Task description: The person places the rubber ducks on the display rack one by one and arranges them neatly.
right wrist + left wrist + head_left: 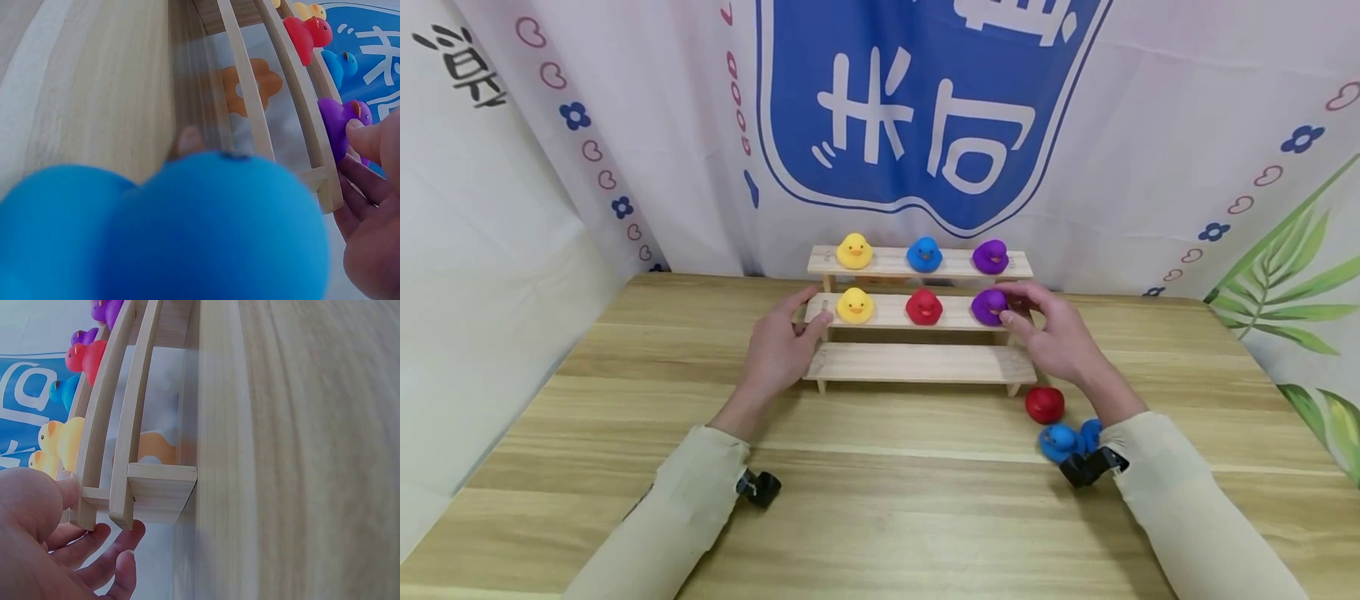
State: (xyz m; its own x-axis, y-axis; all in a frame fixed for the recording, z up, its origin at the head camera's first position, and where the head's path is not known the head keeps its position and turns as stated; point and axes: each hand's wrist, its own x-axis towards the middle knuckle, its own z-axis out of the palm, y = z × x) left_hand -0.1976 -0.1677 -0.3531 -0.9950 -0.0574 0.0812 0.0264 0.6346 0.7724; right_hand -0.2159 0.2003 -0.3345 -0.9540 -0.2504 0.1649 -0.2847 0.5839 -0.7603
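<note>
A three-step wooden display stand (pixel 921 363) bears small rubber ducks. My left hand (pixel 777 346) grips the left end of its middle step; in the left wrist view the thumb lies against the board and the fingers curl around its end. At the right end of that step my right hand (pixel 1063 337) pinches a purple duck (pixel 987 307), its thumb on the duck's side in the right wrist view. A red duck (pixel 923 307) and a yellow duck (pixel 855 306) share this step. Above are a yellow duck (pixel 854 251), a blue duck (pixel 924 255) and a purple duck (pixel 991 257).
On the wooden table (pixel 880 517), a red duck (pixel 1045 405) and two blue ducks (pixel 1060 442) lie below my right wrist. One blue duck (pixel 219 231) looms large in the right wrist view. Behind the stand hangs a printed curtain (pixel 700 167).
</note>
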